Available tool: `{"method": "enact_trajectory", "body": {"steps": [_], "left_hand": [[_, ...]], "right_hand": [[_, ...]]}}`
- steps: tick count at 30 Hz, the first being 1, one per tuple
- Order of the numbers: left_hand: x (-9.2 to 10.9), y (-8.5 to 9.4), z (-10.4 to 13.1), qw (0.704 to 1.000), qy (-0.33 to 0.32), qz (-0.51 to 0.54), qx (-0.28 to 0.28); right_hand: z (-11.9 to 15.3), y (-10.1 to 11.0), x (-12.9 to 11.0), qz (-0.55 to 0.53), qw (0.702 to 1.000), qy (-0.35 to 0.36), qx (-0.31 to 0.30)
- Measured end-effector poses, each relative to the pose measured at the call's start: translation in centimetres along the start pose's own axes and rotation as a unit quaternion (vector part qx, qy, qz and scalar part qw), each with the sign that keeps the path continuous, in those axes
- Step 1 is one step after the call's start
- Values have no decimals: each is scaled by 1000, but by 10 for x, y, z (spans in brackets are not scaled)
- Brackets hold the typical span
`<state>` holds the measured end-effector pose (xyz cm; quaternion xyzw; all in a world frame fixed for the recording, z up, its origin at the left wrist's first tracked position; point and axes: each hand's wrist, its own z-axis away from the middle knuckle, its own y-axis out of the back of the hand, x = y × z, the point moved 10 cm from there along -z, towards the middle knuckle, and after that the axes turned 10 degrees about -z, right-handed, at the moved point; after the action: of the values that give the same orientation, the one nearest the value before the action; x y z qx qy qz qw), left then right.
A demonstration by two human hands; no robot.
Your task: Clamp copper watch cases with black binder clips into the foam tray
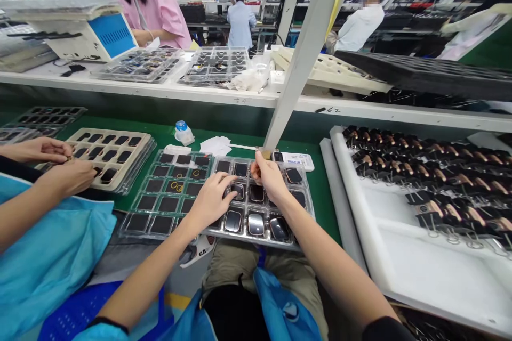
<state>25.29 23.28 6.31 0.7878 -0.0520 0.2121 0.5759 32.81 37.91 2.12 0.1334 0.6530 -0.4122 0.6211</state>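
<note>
Your left hand (213,197), fingers spread, touches the clear tray (310,208) of watch faces (255,224); right hand (269,175) above it, fingertips together, any pinched item unclear.

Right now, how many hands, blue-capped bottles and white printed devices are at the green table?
Hands: 4 (left hand, right hand, co-worker's two hands)
Blue-capped bottle: 1
White printed device: 1
Total: 6
</note>
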Motion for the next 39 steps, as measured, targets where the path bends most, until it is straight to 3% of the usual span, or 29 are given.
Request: {"method": "enact_trajectory", "body": {"steps": [2,4,7,12,15,17,19,21,24,26,29,32,36,39], "left_hand": [[11,1,15,999,-19,-41,-10],[19,-4,32,995,-35,-75,-53],[23,-6,53,992,-32,-84,-91],[10,6,61,994,58,81,-45],[0,7,60,969,157,189,4],[0,5,60,952,192,237,38],[2,4,61,938,209,266,70],[1,3,63,933,222,270,89],[1,6,65,953,197,218,76],[8,5,62,977,131,164,37],[19,-3,59,996,38,70,-28],[26,-13,58,999,0,-13,-48],[34,-17,63,998,-5,-60,-6],[27,-9,80,997,36,-35,63]], "right_hand": [[13,-13,7,-31,998,-47,-40],[31,-21,14,-30,995,-74,-58],[56,-24,18,56,995,-54,-55],[87,-33,5,298,951,69,-41],[96,-51,7,355,927,94,-75],[99,-60,8,347,927,111,-93],[98,-55,5,313,939,128,-58],[93,-36,2,256,959,124,16],[83,-11,-4,183,973,98,98],[73,-13,-15,191,972,93,96],[51,-57,-26,299,947,117,0],[28,-126,-6,412,890,140,-136],[-3,-194,38,449,853,154,-215],[-18,-222,53,447,846,172,-236]]}}
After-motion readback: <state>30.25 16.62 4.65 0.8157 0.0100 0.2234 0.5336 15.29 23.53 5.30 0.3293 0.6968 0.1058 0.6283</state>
